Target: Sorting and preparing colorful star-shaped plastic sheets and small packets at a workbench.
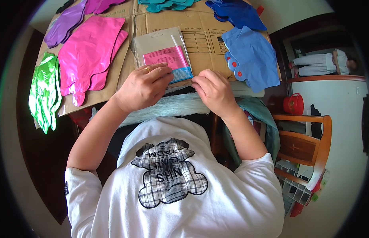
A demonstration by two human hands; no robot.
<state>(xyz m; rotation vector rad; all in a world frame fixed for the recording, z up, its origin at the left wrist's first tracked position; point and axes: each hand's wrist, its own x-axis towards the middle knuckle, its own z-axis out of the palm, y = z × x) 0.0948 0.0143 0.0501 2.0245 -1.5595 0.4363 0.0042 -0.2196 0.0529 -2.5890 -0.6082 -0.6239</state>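
The left grip (ringed) overlaps a clear packet, the right grip at its corner.

Cardbd sheet | clr pkt ctr | pink foil L | lt-blue foil R

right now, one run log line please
left hand: on clear packet; right hand: at packet's lower right corner; beneath: cardboard; at left: pink foil pieces

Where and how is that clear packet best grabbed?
Probably by the far edge, pinched from the far side: the packet looks flat on the cardboard, and that edge, with its hang slot, is uncovered. The left hand covers part of the near end; the right hand is at the near right corner.
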